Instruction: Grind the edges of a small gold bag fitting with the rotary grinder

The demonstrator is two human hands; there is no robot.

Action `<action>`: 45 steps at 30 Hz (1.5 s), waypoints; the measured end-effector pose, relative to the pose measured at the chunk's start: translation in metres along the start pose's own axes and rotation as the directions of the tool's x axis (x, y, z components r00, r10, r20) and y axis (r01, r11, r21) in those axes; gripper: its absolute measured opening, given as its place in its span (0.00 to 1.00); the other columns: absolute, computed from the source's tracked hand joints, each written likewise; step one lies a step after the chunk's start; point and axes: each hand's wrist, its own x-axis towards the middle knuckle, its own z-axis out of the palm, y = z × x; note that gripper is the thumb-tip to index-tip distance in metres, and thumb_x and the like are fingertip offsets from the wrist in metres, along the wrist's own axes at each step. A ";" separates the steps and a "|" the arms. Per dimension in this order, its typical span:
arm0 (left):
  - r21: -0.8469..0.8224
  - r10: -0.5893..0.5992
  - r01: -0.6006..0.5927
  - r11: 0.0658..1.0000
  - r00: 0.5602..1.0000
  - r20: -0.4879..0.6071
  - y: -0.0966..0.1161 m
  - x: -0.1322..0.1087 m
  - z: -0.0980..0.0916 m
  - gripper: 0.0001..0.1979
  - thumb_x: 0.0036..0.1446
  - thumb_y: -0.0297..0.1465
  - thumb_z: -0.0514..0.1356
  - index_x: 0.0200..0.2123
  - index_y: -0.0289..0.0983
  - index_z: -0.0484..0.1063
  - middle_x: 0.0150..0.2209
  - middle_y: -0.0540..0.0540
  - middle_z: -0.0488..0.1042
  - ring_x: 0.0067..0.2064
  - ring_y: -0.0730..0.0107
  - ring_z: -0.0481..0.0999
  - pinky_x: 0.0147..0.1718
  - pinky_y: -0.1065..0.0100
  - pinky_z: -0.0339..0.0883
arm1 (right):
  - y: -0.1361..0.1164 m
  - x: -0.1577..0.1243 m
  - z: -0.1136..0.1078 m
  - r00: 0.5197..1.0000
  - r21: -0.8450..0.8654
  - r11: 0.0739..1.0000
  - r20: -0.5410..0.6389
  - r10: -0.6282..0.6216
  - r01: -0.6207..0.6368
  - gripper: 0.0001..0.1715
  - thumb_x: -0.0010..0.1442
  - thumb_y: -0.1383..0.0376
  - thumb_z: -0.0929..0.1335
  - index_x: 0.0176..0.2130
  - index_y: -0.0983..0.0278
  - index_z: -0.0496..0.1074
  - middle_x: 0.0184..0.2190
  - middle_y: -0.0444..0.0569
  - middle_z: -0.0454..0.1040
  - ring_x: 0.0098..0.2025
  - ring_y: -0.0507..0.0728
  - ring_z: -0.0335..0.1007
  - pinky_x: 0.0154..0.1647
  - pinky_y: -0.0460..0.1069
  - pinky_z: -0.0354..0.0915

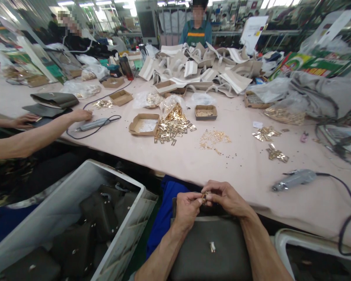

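Observation:
My left hand (187,208) and my right hand (226,199) meet just below the table's near edge, both pinching one small gold metal clasp (205,197) between their fingertips. Under my forearms a dark grey leather bag (210,251) lies on my lap, with a small metal fitting (212,246) on its flap. A grey electric screwdriver (294,180) with a black cord lies on the table to the right of my hands. A heap of gold metal fittings (172,125) sits farther out on the pink table (193,164).
A grey plastic crate (61,183) at the lower left holds several dark bags. A co-worker's arms reach in from the left, one hand (80,115) by a second screwdriver (95,124). Small cardboard trays, plastic bags and white bag parts crowd the far side, where other people stand.

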 end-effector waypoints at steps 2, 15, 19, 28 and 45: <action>-0.001 -0.007 0.007 1.000 1.000 -0.009 -0.001 0.001 -0.001 0.13 0.49 0.34 0.71 0.33 0.29 0.85 0.16 0.49 0.72 0.16 0.83 0.49 0.16 0.73 0.39 | -0.003 0.001 0.001 1.000 -0.060 0.998 0.011 -0.005 0.006 0.12 0.62 0.58 0.74 0.39 0.65 0.80 0.34 0.48 0.73 0.32 0.55 0.74 0.36 0.50 0.69; 0.061 -0.004 0.006 0.998 0.999 -0.044 0.003 0.001 0.003 0.15 0.48 0.34 0.70 0.37 0.29 0.86 0.20 0.43 0.79 0.16 0.81 0.55 0.17 0.74 0.41 | 0.011 -0.002 0.006 0.994 -0.075 0.997 -0.106 0.020 -0.028 0.12 0.61 0.62 0.73 0.45 0.63 0.79 0.37 0.47 0.73 0.33 0.56 0.73 0.37 0.50 0.69; 0.100 0.012 -0.010 0.995 1.000 -0.016 0.006 -0.001 0.002 0.14 0.50 0.32 0.67 0.38 0.30 0.86 0.25 0.40 0.82 0.17 0.76 0.64 0.17 0.74 0.48 | 0.010 -0.003 0.007 0.995 -0.119 0.992 -0.089 0.037 -0.048 0.16 0.61 0.63 0.73 0.49 0.62 0.78 0.36 0.47 0.75 0.33 0.55 0.72 0.37 0.50 0.68; 0.239 0.023 -0.014 0.971 0.999 -0.033 0.009 -0.002 0.001 0.11 0.49 0.32 0.67 0.33 0.31 0.86 0.24 0.40 0.82 0.21 0.68 0.73 0.18 0.73 0.57 | 0.007 -0.003 0.015 0.992 -0.098 0.991 -0.092 0.083 -0.092 0.11 0.59 0.62 0.73 0.42 0.64 0.78 0.31 0.47 0.76 0.31 0.56 0.69 0.34 0.49 0.67; 0.267 0.148 -0.113 0.957 0.983 -0.113 0.013 -0.011 0.014 0.08 0.53 0.27 0.64 0.32 0.30 0.84 0.27 0.40 0.83 0.26 0.62 0.81 0.29 0.68 0.74 | 0.014 -0.005 0.020 0.959 -0.333 0.940 -0.282 -0.027 -0.072 0.13 0.63 0.61 0.70 0.44 0.63 0.81 0.31 0.48 0.77 0.29 0.57 0.72 0.33 0.50 0.67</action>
